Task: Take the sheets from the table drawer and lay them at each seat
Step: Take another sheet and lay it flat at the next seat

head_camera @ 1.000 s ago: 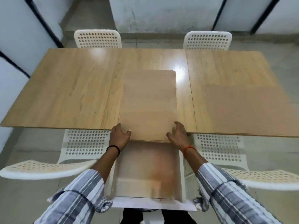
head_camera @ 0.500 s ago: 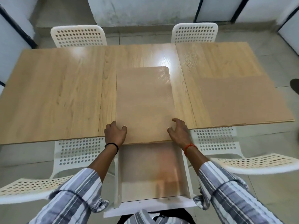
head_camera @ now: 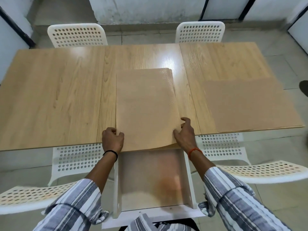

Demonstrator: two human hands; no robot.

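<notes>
Now the stack of sheets (head_camera: 146, 107) lies on the table (head_camera: 50, 97) above the open drawer (head_camera: 150, 180); the left hand (head_camera: 113, 139) and right hand (head_camera: 185, 133) each pinch a near corner.

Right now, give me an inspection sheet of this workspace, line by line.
Surface: wooden table, glossy, glare near the far edge.
Job's things: stack of sheets at the middle, near edge lifted; one sheet laid at the right seat; white drawer pulled open.
Clutter: nothing seen.
Grippers: left hand pinches the stack's near left corner; right hand pinches its near right corner.
Cables: nothing seen.
Surroundings: white perforated chairs, tiled floor.
</notes>
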